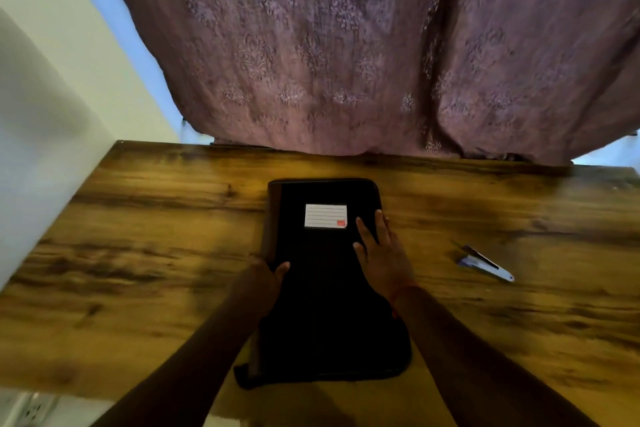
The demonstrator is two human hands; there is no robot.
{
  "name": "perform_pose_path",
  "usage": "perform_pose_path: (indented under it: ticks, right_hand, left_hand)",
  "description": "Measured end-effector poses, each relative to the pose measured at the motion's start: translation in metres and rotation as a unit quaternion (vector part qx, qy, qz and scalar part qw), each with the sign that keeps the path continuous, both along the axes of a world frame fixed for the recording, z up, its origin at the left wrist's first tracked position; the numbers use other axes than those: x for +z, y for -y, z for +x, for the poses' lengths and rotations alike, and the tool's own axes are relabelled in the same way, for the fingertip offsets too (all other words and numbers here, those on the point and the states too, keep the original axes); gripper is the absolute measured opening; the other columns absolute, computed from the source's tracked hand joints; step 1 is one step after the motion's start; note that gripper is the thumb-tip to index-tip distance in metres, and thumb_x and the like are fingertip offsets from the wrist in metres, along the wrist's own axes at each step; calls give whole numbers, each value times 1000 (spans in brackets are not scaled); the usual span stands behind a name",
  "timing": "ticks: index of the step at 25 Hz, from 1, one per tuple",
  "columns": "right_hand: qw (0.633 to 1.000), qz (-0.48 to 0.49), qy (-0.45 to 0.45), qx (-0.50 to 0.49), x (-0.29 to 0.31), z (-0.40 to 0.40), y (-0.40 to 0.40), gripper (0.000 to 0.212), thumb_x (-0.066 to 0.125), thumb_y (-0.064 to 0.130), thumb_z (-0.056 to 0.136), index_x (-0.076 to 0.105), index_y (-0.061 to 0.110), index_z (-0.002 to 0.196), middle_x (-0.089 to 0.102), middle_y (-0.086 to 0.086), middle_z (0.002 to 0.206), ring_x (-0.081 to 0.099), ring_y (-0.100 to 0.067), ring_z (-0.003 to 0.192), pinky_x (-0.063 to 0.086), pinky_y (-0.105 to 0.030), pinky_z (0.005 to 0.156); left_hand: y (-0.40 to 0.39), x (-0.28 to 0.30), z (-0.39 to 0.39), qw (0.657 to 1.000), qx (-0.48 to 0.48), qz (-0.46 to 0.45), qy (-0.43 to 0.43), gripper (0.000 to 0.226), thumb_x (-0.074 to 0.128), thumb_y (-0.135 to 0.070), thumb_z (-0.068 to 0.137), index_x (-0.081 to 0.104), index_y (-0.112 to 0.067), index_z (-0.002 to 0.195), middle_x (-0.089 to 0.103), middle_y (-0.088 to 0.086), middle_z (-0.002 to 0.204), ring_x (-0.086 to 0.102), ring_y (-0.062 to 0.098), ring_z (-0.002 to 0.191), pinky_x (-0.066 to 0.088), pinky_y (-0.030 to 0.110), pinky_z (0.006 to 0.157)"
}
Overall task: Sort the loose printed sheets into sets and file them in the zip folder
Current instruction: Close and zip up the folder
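While the black zip folder (pixel 322 288) lies closed in the middle of the wooden desk (pixel 138 253), running from near the far edge to the near edge with its white label (pixel 325 216) up, the left hand (pixel 268 276) grips its left side, thumb curled over the cover. Over on the folder's right side the right hand (pixel 379 253) lies flat, fingers straight and spread, and a stapler (pixel 485 263) sits well apart toward the desk's right edge, with a purple curtain (pixel 346 45) hanging past the far edge.
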State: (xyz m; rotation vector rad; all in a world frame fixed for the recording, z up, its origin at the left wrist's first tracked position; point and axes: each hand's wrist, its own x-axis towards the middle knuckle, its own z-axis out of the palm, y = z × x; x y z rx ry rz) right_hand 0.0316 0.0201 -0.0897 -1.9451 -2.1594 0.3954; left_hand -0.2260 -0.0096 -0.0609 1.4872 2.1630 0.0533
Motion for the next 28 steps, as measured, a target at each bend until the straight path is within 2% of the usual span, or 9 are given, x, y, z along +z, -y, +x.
perform_pose_path:
  ticks: [3, 7, 10, 14, 17, 24, 26, 28]
  right_hand:
    - [1000, 15, -1, 4, -2, 0, -2, 58, 24, 48, 100, 18, 29, 155, 1, -14, 163, 5, -34, 149, 18, -43, 119]
    - [999, 13, -18, -33, -4, -2, 9, 56, 28, 43, 103, 16, 28, 155, 1, -13, 163, 5, -33, 149, 20, -42, 119]
    - [998, -3, -25, -64, -7, -8, 18, 58, 21, 46, 101, 12, 29, 156, -3, -12, 163, 1, -33, 150, 20, -44, 120]
    - [997, -12, -4, -81, -3, -11, 17, 57, 25, 45, 102, 13, 31, 155, -1, -10, 163, 2, -31, 150, 22, -45, 119]
    - [997, -12, 12, -77, 0, -11, 16, 59, 17, 49, 99, 13, 31, 155, 0, -10, 163, 3, -31, 150, 21, -43, 118]
    - [996, -66, -29, -51, 3, -5, 14, 61, 37, 44, 102, 12, 30, 155, -6, -8, 163, -4, -29, 150, 11, -42, 122]
    - [998, -46, -33, -18, 13, 15, 17, 62, 39, 45, 100, 17, 28, 155, 1, -6, 164, 3, -25, 150, 16, -44, 121]
    - [997, 33, 54, -40, 20, 58, 28, 62, 38, 46, 97, 21, 27, 154, 16, -5, 162, 20, -25, 147, 25, -45, 116]
  left_hand:
    - [8, 4, 2, 993, -53, 34, -99, 76, 37, -63, 95, 42, -1, 137, 67, 19, 112, 63, 38, 105, 51, 43, 83]
    - [1, 1, -4, 973, -148, 94, -153, 72, 45, -57, 92, 45, -5, 142, 60, 14, 119, 58, 39, 100, 51, 46, 75]
    - [-10, -3, -10, 964, -184, 116, -150, 74, 38, -57, 92, 47, -1, 140, 60, 16, 114, 60, 38, 89, 54, 46, 70]
    - [-11, -2, -11, 970, -186, 109, -114, 75, 43, -53, 95, 35, -1, 148, 54, 17, 123, 58, 37, 98, 50, 46, 81]
    - [-10, -3, -12, 971, -180, 114, -105, 74, 44, -51, 96, 34, 1, 148, 53, 21, 126, 57, 39, 103, 49, 47, 85]
    - [-5, -4, -12, 970, -188, 109, -104, 73, 47, -49, 96, 37, 4, 145, 55, 24, 124, 60, 43, 101, 51, 49, 83]
    - [-5, -6, -13, 970, -186, 125, -97, 71, 47, -49, 96, 40, 4, 143, 57, 26, 121, 61, 45, 98, 52, 49, 81]
    - [-5, -8, -13, 971, -170, 142, -90, 71, 45, -51, 97, 41, 3, 143, 58, 26, 120, 61, 45, 97, 51, 49, 79]
